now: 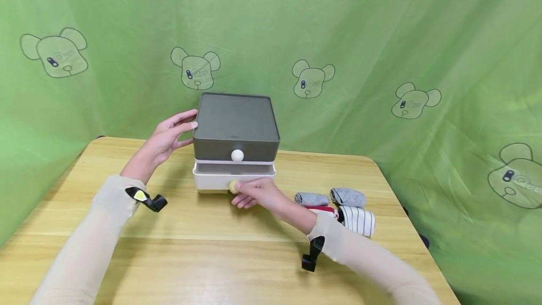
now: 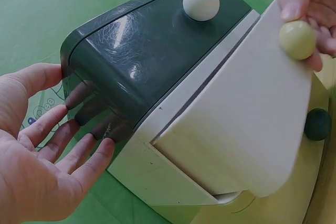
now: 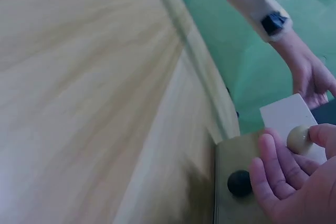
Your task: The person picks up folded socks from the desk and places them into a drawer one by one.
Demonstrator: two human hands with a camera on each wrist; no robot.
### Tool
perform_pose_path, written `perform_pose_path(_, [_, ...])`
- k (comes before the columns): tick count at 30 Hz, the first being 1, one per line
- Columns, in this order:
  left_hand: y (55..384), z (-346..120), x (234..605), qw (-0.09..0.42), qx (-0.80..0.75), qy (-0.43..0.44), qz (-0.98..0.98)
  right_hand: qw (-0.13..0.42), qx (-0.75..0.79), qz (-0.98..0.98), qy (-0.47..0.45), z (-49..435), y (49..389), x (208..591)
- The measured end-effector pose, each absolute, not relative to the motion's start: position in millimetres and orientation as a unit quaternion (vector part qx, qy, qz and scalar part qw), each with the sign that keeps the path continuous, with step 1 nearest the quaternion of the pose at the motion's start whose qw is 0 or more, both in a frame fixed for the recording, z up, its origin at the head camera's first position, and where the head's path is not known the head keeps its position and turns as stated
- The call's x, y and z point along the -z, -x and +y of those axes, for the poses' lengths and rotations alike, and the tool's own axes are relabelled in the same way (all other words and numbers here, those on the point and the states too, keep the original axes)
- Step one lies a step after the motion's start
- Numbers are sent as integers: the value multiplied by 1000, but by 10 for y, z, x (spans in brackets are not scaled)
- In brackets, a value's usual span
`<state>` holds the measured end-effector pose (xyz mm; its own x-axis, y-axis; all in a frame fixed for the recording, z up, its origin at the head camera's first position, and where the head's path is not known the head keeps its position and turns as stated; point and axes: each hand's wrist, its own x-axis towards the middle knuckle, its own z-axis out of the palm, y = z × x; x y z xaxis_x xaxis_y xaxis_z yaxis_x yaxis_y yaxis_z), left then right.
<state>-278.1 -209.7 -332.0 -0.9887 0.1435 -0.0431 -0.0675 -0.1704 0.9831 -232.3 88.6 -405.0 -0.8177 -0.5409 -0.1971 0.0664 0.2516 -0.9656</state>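
Observation:
A small desktop drawer unit (image 1: pixel 237 116) stands toward the back of the table, with a dark grey top tier and a white knob (image 1: pixel 237 155). Its white middle drawer (image 1: pixel 211 181) is pulled partway out; nothing shows inside the part in view. My right hand (image 1: pixel 260 194) pinches that drawer's yellowish knob (image 2: pixel 297 40) between thumb and fingers. Below it, the pale yellow bottom tier carries a dark knob (image 3: pixel 240 183). With fingers spread, my left hand (image 1: pixel 167 138) rests its fingertips against the unit's left side.
Right of the unit lie rolled cloth items: a grey roll (image 1: pixel 312 199), another grey one (image 1: pixel 348 197), a striped white one (image 1: pixel 357 220) and a red and white one (image 1: pixel 322 211), partly hidden by the right forearm. Green curtain (image 1: pixel 262 27) hangs behind the wooden table (image 1: pixel 203 258).

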Motion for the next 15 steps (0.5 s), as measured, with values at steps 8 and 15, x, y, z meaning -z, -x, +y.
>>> perform_pose_path(8, [2786, -2095, 3315, 73, -757, -24, 649, 209, 554, 781, 198, 922, 2067, 4027])
perform_pose_path(15, [2797, -2097, 3341, 67, -758, -25, 648, 214, 535, 790, 212, 992, 1903, 4025])
